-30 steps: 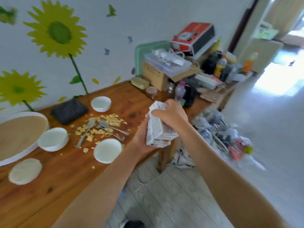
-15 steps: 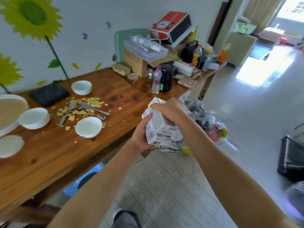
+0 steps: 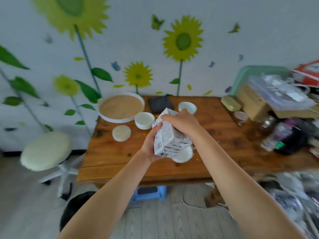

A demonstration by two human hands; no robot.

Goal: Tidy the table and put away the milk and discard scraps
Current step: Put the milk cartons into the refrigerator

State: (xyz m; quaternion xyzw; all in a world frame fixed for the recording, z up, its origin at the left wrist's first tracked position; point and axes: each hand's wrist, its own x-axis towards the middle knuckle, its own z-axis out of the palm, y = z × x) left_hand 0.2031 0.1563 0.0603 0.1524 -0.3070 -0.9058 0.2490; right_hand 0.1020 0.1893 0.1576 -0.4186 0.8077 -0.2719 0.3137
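Note:
I hold a white milk carton [image 3: 165, 137] in the air above the wooden table [image 3: 224, 149]. My left hand [image 3: 150, 145] grips its lower left side. My right hand [image 3: 181, 120] curls over its top. The carton and my hands hide the flakes and spoons on the table behind them. White bowls [image 3: 144, 120] [image 3: 187, 107] stand on the table, and another white bowl [image 3: 183, 155] peeks out under the carton. A round white tray [image 3: 120, 107] with a tan inside sits at the back left.
A small white lid [image 3: 121, 133] and a black pad [image 3: 160, 104] lie on the table. Boxes, bottles and jars crowd its right end [image 3: 279, 121]. A white stool [image 3: 45, 150] stands at left, a blue step stool [image 3: 148, 193] under the table, bags [image 3: 293, 195] at right.
The view has swung left from the doorway side to face the table and the sunflower wall. Both hands keep the same hold on the milk carton.

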